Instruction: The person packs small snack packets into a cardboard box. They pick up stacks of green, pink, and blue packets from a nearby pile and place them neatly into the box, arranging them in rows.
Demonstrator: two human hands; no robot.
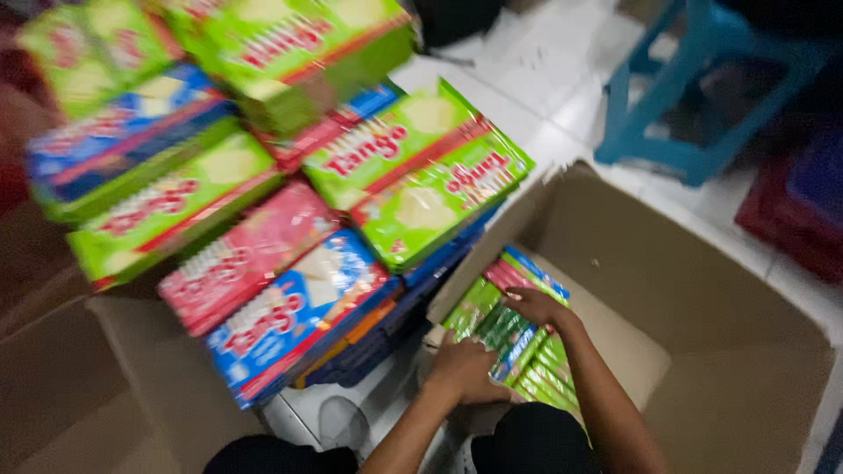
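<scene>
Both my hands reach into an open cardboard box (702, 290) on the floor. My left hand (463, 370) presses on the near end of a row of green snack packs (492, 329) standing on edge inside the box. My right hand (536, 305) rests on the far end of the same row, beside blue and red packs (527, 268). The picture is blurred, so the exact grip of the fingers is unclear.
A tall pile of green, blue and pink wafer packs (263, 202) leans at the left, partly over another cardboard box (105, 377). A blue plastic stool (694, 96) stands on the white tiled floor at the upper right, with a dark red crate (795, 211) beside it.
</scene>
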